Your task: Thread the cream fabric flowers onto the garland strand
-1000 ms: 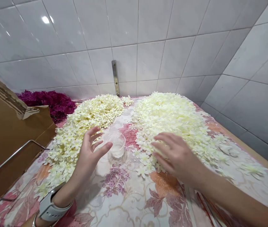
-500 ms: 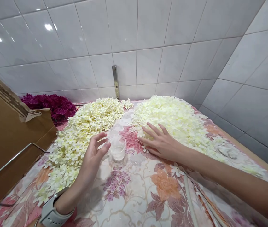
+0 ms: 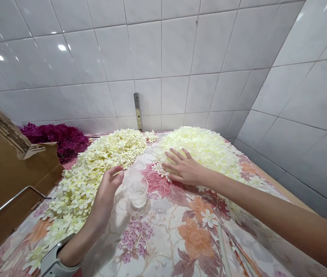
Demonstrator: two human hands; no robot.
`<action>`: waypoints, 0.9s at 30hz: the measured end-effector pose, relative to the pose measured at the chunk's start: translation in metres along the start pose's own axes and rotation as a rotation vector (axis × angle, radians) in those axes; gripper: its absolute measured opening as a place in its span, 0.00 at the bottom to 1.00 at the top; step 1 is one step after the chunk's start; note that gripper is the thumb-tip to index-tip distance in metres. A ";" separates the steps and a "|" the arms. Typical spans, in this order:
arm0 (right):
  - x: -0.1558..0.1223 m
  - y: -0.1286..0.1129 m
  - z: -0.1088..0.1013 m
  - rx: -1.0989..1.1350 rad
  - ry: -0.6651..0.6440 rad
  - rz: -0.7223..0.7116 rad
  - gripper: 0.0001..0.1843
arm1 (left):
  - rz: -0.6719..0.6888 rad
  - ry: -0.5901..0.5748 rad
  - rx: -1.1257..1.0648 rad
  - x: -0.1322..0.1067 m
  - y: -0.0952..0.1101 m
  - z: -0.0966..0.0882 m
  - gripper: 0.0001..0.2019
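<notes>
R hand (image 3: 187,171), fingers spread, at near edge of heap of pale-yellow, star-shaped, fabric-looking blossoms (image 3: 198,145), R side of white floral-print cloth (image 3: 163,227). L hand (image 3: 105,198) half-curled beside clear round plastic cup (image 3: 138,195); pinch: can't tell. Blossoms prob. v. light, soft, crease-prone; best held by centres.

Whitish blossoms (image 3: 204,144) heaped at right; creamier blossoms (image 3: 117,146) piled at left; clear cup (image 3: 138,194) upright between.
</notes>
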State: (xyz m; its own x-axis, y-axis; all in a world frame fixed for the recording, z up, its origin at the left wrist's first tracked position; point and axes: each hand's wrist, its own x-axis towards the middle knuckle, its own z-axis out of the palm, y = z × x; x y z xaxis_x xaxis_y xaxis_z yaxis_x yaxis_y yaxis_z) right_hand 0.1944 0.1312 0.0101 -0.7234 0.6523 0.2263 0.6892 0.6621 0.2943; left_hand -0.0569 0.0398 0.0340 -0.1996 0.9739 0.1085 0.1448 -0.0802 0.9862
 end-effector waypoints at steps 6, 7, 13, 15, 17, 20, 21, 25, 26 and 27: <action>-0.016 -0.015 -0.034 0.060 -0.037 0.038 0.17 | 0.011 0.026 -0.013 0.005 0.004 -0.010 0.17; -0.019 -0.017 -0.038 0.074 -0.040 0.046 0.17 | 0.027 0.037 -0.024 0.006 0.006 -0.011 0.17; -0.025 -0.023 -0.033 0.173 0.019 0.135 0.26 | 0.076 0.079 -0.068 0.008 0.015 -0.013 0.17; -0.025 -0.023 -0.030 0.207 0.035 0.178 0.28 | 0.079 0.073 -0.067 0.007 0.017 -0.013 0.17; -0.024 -0.019 -0.029 0.239 0.047 0.217 0.25 | 0.083 0.068 -0.063 0.006 0.017 -0.014 0.16; -0.023 -0.010 -0.033 0.294 0.048 0.209 0.23 | 0.082 0.070 -0.058 0.006 0.017 -0.016 0.16; -0.023 -0.007 -0.034 0.313 0.059 0.215 0.23 | 0.079 0.077 -0.051 0.006 0.018 -0.017 0.16; -0.029 0.001 -0.037 0.419 0.109 0.280 0.18 | 0.046 0.067 0.035 0.006 0.022 -0.021 0.18; -0.033 0.003 -0.039 0.460 0.100 0.276 0.14 | 0.034 0.058 0.057 0.006 0.023 -0.023 0.18; -0.037 0.005 -0.041 0.502 0.095 0.278 0.10 | 0.022 0.051 0.076 0.006 0.023 -0.024 0.18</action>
State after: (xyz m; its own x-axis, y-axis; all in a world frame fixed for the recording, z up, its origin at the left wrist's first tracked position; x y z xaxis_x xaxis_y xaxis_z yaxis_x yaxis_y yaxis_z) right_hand 0.2232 0.0948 0.0416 -0.4969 0.8060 0.3216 0.7725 0.5797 -0.2592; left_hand -0.0779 0.0388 0.0602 -0.2442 0.9599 0.1379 0.2219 -0.0831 0.9715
